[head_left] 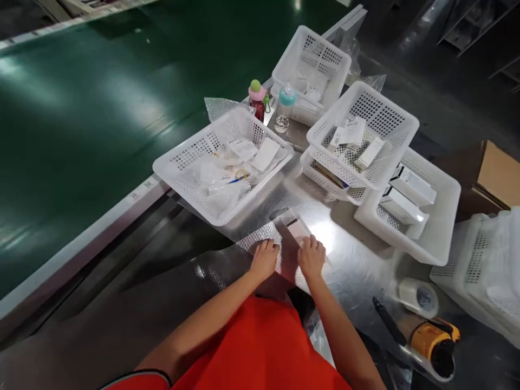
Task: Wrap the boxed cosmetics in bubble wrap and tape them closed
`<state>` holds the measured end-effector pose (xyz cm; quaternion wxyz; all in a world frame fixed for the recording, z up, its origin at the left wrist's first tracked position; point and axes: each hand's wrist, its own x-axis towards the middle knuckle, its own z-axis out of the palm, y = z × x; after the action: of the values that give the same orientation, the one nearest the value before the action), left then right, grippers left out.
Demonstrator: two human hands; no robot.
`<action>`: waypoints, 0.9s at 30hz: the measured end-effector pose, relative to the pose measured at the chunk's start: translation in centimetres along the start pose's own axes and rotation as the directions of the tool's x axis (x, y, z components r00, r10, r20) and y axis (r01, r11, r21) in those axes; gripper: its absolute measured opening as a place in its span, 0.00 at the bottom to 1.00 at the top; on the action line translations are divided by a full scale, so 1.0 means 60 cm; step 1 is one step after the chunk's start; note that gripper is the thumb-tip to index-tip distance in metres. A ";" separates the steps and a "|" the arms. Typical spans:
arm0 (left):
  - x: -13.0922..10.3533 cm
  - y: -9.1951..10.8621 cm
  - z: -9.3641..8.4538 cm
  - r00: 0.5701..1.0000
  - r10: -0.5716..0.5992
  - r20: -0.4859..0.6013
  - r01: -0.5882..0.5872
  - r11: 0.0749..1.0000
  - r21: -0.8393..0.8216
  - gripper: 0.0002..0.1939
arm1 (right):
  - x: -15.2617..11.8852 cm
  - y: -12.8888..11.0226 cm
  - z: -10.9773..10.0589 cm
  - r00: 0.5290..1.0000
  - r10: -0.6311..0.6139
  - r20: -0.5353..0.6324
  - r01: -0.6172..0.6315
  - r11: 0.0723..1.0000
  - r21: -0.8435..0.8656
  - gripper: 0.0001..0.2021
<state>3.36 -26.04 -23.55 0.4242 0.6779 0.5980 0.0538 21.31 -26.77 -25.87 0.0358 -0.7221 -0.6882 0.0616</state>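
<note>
On the metal table (345, 260) lies a sheet of clear bubble wrap (260, 236) near its front edge. My left hand (265, 258) rests on the wrap with its fingers bent over it. A flat pinkish-white packet (298, 228) with a dark strip at its top lies on the right part of the wrap. The fingers of my right hand (312, 257) are curled against the packet's lower right side. What lies under the fingertips of either hand is hidden.
White baskets (221, 219) with packets and boxes line the table's far side and right. Two bottles (283, 111) (257, 100) stand between baskets. A green conveyor (101, 119) runs left. Clear tape (418, 297), an orange tape dispenser (429, 340) and a cardboard box (498, 173) are right.
</note>
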 end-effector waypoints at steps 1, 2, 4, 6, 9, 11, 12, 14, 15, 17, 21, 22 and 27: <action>0.009 0.005 0.005 1.000 -0.015 -0.012 0.014 0.996 -0.092 0.19 | 0.013 0.017 -0.001 1.000 -0.009 0.017 0.008 0.999 0.031 0.11; 0.021 0.012 0.011 0.999 -0.029 -0.018 0.026 0.984 -0.177 0.18 | 0.027 0.036 -0.001 0.999 -0.020 0.036 0.017 0.998 0.067 0.12; 0.051 0.031 0.024 0.998 -0.063 -0.021 0.054 0.948 -0.313 0.15 | 0.052 0.070 0.001 0.996 -0.050 0.072 0.039 0.988 0.149 0.12; 0.085 0.054 0.040 0.991 -0.132 -0.028 0.104 0.880 -0.464 0.15 | 0.071 0.095 0.005 0.993 -0.060 0.101 0.036 0.973 0.227 0.13; 0.128 0.088 0.061 0.967 -0.256 -0.009 0.183 0.714 -0.675 0.11 | 0.084 0.117 0.007 0.989 -0.030 0.144 -0.016 0.951 0.309 0.16; 0.148 0.104 0.072 0.946 -0.322 0.032 0.225 0.585 -0.779 0.06 | 0.089 0.126 0.005 0.985 -0.007 0.171 -0.053 0.938 0.342 0.17; 0.156 0.110 0.075 0.934 -0.353 0.055 0.245 0.521 -0.817 0.04 | 0.091 0.130 0.003 0.983 -0.002 0.185 -0.066 0.931 0.360 0.17; 0.168 0.119 0.081 0.903 -0.417 0.099 0.282 0.404 -0.870 0.04 | 0.098 0.137 -0.001 0.975 -0.007 0.222 -0.083 0.916 0.392 0.17; 0.174 0.121 0.082 0.885 -0.449 0.121 0.300 0.351 -0.887 0.06 | 0.101 0.141 -0.004 0.969 -0.014 0.246 -0.088 0.912 0.400 0.18; 0.185 0.124 0.085 0.849 -0.502 0.167 0.333 0.263 -0.905 0.09 | 0.105 0.143 -0.007 0.958 -0.030 0.286 -0.087 0.918 0.387 0.22; 0.200 0.121 0.088 0.784 -0.570 0.246 0.391 0.147 -0.908 0.10 | 0.097 0.127 -0.008 0.959 -0.010 0.284 -0.064 0.966 0.251 0.28; 0.200 0.118 0.088 0.774 -0.580 0.254 0.396 0.130 -0.909 0.10 | 0.093 0.119 -0.008 0.962 0.002 0.274 -0.060 0.977 0.205 0.28; 0.184 0.100 0.083 0.776 -0.584 0.238 0.378 0.128 -0.917 0.11 | 0.069 0.076 -0.016 0.967 0.013 0.256 -0.021 0.999 0.030 0.24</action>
<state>13.93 -18.64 -27.64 0.6709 0.0636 0.6714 0.3084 26.15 -22.81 -25.69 -0.0421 -0.7133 -0.6797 0.1655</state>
